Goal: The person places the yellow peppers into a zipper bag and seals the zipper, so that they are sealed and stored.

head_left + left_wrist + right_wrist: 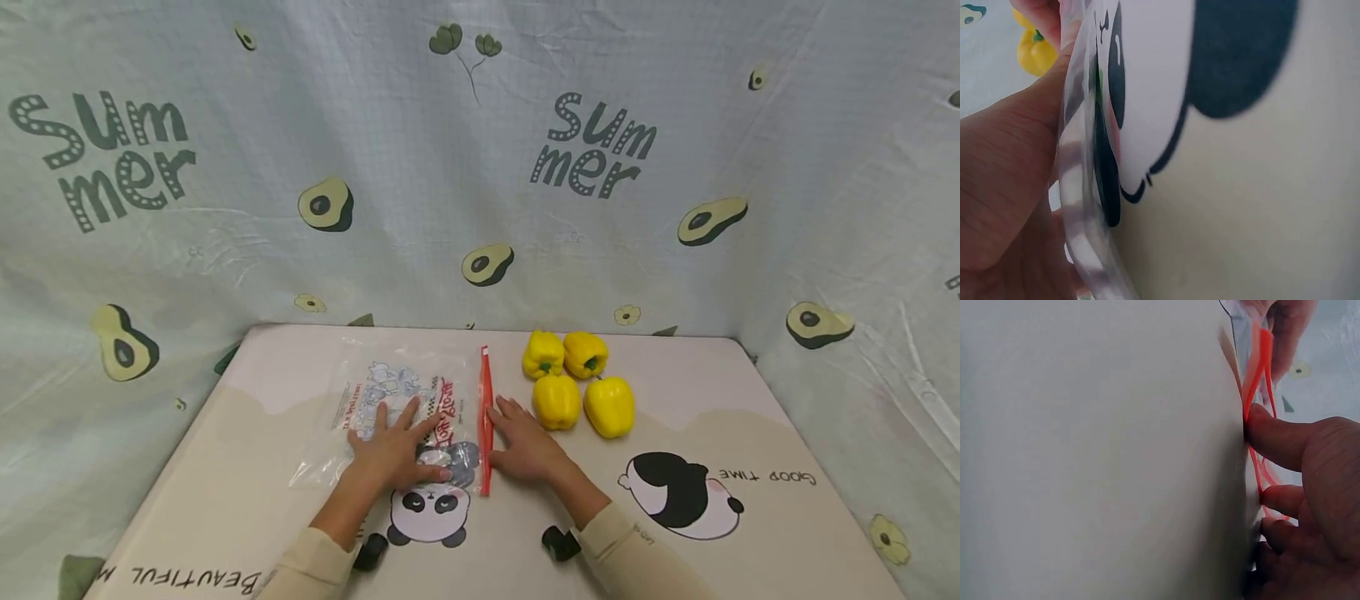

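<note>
We see a clear plastic bag (330, 450) lying flat on the tabletop (690, 392), its red lettering (446, 410) too small for us to read. The left hand (393, 454) rests on the bag, fingers spread apart; the right hand (531, 446) touches its red strip (485, 479), thumb and fingers apart. Four yellow peppers (557, 403) sit right of the bag. Beyond it, the curtain (420, 125) reads "summer" twice; nearer us than the bag, upside-down, we read "Beautiful".

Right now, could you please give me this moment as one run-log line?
Left hand: spread on clear bag | right hand: touching red strip | four yellow peppers: on table, outside bag
</note>
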Motion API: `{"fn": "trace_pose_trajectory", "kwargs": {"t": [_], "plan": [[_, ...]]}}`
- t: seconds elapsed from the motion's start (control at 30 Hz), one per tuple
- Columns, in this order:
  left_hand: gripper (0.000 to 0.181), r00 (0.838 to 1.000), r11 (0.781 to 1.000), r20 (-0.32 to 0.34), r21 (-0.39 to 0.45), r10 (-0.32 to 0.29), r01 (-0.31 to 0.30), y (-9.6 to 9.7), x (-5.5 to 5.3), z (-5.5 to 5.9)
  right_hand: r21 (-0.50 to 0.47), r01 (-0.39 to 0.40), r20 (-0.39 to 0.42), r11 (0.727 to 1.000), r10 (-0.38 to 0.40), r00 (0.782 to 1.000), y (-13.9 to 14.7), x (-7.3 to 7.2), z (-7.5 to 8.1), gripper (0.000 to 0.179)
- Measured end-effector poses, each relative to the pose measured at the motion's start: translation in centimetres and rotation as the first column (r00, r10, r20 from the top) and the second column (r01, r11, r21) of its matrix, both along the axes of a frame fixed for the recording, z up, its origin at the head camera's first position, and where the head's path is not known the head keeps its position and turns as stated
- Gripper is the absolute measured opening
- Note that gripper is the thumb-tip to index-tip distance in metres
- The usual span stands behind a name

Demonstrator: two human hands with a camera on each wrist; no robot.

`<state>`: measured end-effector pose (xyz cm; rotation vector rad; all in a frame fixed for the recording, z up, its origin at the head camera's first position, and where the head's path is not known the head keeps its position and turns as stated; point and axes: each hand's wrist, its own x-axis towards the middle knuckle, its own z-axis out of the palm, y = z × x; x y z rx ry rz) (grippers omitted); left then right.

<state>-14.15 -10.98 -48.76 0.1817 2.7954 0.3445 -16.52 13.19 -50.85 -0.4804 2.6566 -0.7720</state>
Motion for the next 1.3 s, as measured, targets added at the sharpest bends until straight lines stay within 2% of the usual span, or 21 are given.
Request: {"fn": "trace_pose_trajectory", "kwargs": {"t": [0.2,0.33,0.57,0.67,0.9,1.1,1.17,1.3], "plan": [[0.100,0.999,0.998,0.017,0.036,0.043,-0.043,-0.4,0.3,0.3,0.025,0.017,0.024,1.000,-0.017,1.000,-0.2,-0.1,0.1,0.078],[0.101,0.998,0.998,0.028,0.034,0.049,-0.049,-0.4,0.2,0.3,0.038,0.029,0.026,0.999,-0.030,0.999,-0.1,0.0,0.1,0.077],[0.081,0.998,0.997,-0.002,0.044,0.067,-0.067,0.4,-0.4,0.0,0.081,0.033,-0.025,0.996,-0.031,0.999,-0.4,0.2,0.4,0.076],[0.080,0.997,0.996,-0.023,0.054,0.071,-0.069,0.8,-0.4,-0.1,0.110,0.024,-0.057,0.994,-0.018,0.998,-0.7,0.1,0.6,0.075],[0.077,0.999,0.998,-0.003,0.033,0.047,-0.047,1.2,-0.5,0.5,0.155,-0.011,-0.063,0.988,0.021,0.998,-1.1,-0.3,0.9,0.073],[0.077,1.000,1.000,0.009,-0.003,0.028,-0.028,0.4,-0.9,0.6,0.152,-0.002,-0.054,0.988,0.011,0.998,-1.1,-0.5,0.8,0.074],[0.077,1.000,1.000,-0.006,-0.009,0.023,-0.023,0.0,-0.9,0.5,0.147,0.006,-0.042,0.989,0.000,0.999,-1.2,-0.5,0.8,0.076],[0.078,0.996,1.000,-0.083,-0.021,-0.022,0.021,-0.7,-1.0,0.1,0.153,0.014,-0.025,0.988,-0.011,1.000,-1.2,-0.5,0.9,0.079]]}}
